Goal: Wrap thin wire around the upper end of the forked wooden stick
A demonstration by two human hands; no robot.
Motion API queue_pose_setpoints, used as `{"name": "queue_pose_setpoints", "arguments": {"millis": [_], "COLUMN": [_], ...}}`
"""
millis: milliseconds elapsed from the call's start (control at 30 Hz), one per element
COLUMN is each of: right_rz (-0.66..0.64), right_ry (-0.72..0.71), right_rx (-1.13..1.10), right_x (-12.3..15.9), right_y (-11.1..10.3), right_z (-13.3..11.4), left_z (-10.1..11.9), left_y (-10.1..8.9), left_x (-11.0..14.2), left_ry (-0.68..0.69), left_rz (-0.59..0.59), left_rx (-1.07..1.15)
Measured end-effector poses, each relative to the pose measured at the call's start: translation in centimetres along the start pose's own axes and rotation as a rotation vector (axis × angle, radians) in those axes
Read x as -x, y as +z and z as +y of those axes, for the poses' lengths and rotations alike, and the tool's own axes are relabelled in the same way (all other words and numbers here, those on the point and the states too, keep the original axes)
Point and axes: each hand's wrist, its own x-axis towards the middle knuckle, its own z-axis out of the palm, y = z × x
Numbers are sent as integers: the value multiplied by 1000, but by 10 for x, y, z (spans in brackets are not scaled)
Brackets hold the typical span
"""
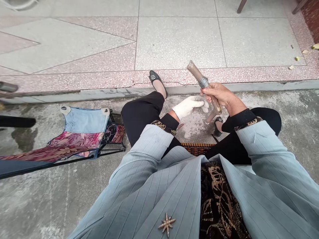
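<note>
My right hand (216, 94) is bare and closed around a brownish, stick-like piece (194, 70) that slants up to the left. A band of thin grey wire (203, 82) is wound round it just above my fingers. Below the hand the piece shows a forked, glossy lower end. My left hand (190, 106), in a white glove, is beside it with thumb and fingers pinched together. What sits between those gloved fingertips is too small to make out.
A folding chair (82, 119) with blue and floral fabric stands on the left. A low step edge (112, 93) crosses ahead, with terrazzo tiles beyond it. Between my legs is part of a woven seat (196, 148). Small leaf bits (291, 67) lie at the far right.
</note>
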Motion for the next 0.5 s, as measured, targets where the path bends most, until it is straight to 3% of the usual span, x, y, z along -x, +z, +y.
{"name": "queue_pose_setpoints", "arguments": {"millis": [267,400,500], "right_rz": [56,55,65], "right_ry": [-118,-172,-199], "right_rx": [-180,-187,-178], "right_x": [5,8,7], "right_y": [-13,-11,-12], "right_z": [-35,-48,-53], "left_z": [35,54,64], "left_y": [-4,-3,-1], "left_x": [7,7,8], "left_ry": [152,89,57], "left_rz": [25,-27,6], "left_rx": [-40,-212,-304]}}
